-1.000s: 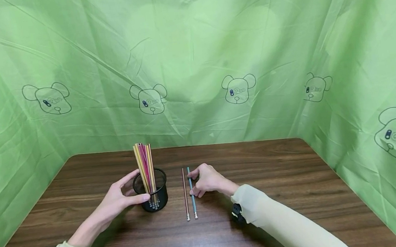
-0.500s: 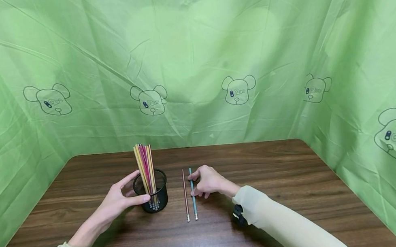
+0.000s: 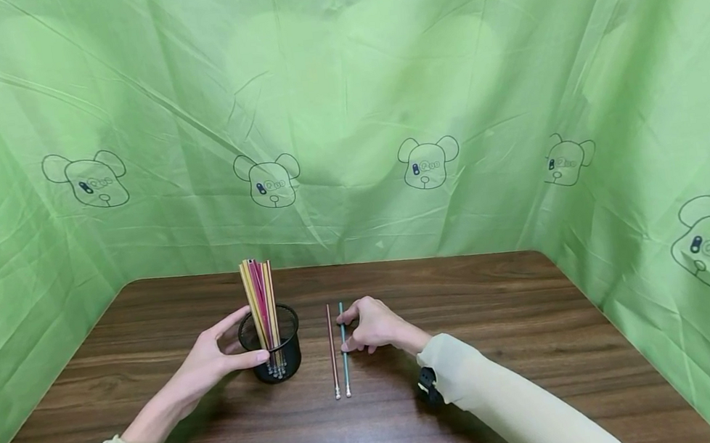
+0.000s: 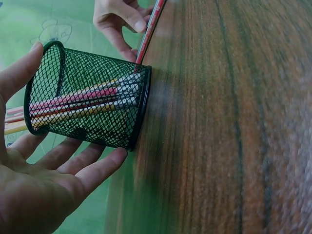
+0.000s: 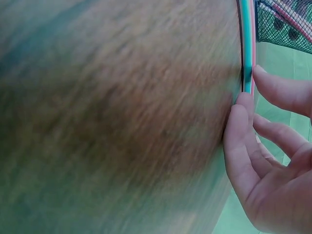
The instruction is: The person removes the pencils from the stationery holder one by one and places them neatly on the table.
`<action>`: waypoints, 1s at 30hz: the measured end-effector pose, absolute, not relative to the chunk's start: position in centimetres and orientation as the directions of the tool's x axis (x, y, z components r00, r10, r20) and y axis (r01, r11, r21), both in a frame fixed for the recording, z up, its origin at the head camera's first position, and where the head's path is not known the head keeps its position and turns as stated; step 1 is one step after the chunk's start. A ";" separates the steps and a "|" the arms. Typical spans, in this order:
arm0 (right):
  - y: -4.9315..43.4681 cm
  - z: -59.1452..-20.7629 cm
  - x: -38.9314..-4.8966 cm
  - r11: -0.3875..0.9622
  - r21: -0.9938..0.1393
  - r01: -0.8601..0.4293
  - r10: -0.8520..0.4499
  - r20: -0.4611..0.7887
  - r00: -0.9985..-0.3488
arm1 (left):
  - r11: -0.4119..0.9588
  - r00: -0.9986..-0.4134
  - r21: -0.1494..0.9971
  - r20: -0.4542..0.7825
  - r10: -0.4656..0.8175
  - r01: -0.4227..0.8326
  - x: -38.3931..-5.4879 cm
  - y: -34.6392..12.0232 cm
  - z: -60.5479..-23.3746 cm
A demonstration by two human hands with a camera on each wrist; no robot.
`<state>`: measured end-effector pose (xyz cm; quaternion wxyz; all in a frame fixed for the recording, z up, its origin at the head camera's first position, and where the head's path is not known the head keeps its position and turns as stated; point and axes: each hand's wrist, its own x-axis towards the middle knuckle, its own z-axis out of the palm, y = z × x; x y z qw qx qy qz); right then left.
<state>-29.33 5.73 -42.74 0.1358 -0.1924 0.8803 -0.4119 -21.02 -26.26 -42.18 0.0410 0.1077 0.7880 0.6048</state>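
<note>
My left hand (image 3: 215,354) holds the side of a black mesh pencil cup (image 3: 288,359), thumb at its rim and fingers along its wall. Inside lean several yellow, pink and red pencils (image 3: 260,298), their eraser ends down, as the left wrist view shows through the mesh (image 4: 78,73). To the right of the cup, two pencils lie side by side on the table: a reddish-brown pencil (image 3: 334,355) and a blue pencil (image 3: 347,376). The fingers and thumb of my right hand (image 3: 375,324) pinch the blue pencil (image 5: 247,44) along its upper half. Both eraser ends face me.
The dark wooden table (image 3: 508,350) reaches back to a green cloth (image 3: 354,214) printed with bear heads, which hangs behind and along both sides. Black straps with devices sit on both sleeves (image 3: 477,368).
My right hand has shifted the blue pencil slightly: its eraser end has swung left, closer to the reddish-brown pencil, with the ends now about level. The left hand and cup stay put.
</note>
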 end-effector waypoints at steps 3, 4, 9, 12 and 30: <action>5.7 -42.7 -29.4 0.591 -0.772 -0.234 -0.453 -0.078 -0.888 | 0.246 -0.973 0.962 0.065 0.220 0.120 -21.0 -26.2 -42.2; 5.7 -42.7 -29.3 0.592 -0.770 -0.236 -0.454 -0.077 -0.888 | 0.247 -0.973 0.962 0.064 0.221 0.120 -21.0 -26.2 -42.1; 5.7 -42.7 -29.4 0.600 -0.762 -0.242 -0.456 -0.077 -0.887 | 0.250 -0.973 0.961 0.059 0.224 0.116 -21.1 -26.2 -42.1; 5.7 -42.7 -29.5 0.604 -0.759 -0.244 -0.457 -0.079 -0.886 | 0.254 -0.973 0.960 0.058 0.224 0.115 -21.1 -26.2 -42.1; 6.2 -42.8 -29.6 0.568 -0.777 -0.271 -0.484 -0.049 -0.874 | 0.242 -0.973 0.963 0.066 0.221 0.120 -21.0 -26.2 -42.3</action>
